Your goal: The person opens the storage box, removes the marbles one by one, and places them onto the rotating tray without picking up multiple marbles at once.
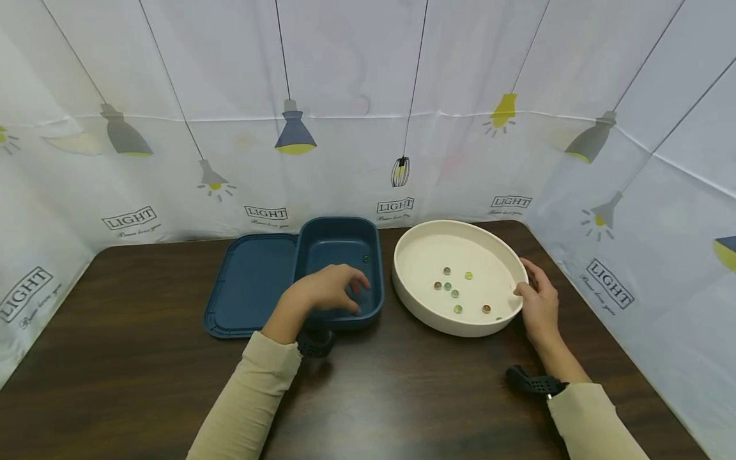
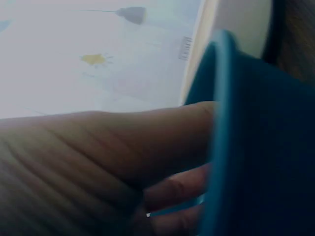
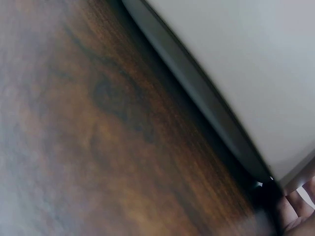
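Note:
My left hand (image 1: 330,287) reaches over the near part of a deep blue box (image 1: 339,231), its fingers loosely bent and nothing seen in them. Beyond the fingertips, a small dark green marble (image 1: 365,259) lies on the box floor. In the left wrist view the fingers dip behind the rim of the box (image 2: 225,98). My right hand (image 1: 539,303) grips the right side of a round cream tray (image 1: 422,313), the thumb over its rim. Several glass marbles (image 1: 448,286), in green, yellow and brown tints, lie scattered inside the tray. Only a few right fingers (image 3: 295,209) show in the right wrist view.
A flat blue lid (image 1: 250,281) lies left of the box, against its side. Everything stands on a dark wooden table (image 1: 144,358). White curtains (image 1: 345,64) with printed lamps hang along the table's back and right edges.

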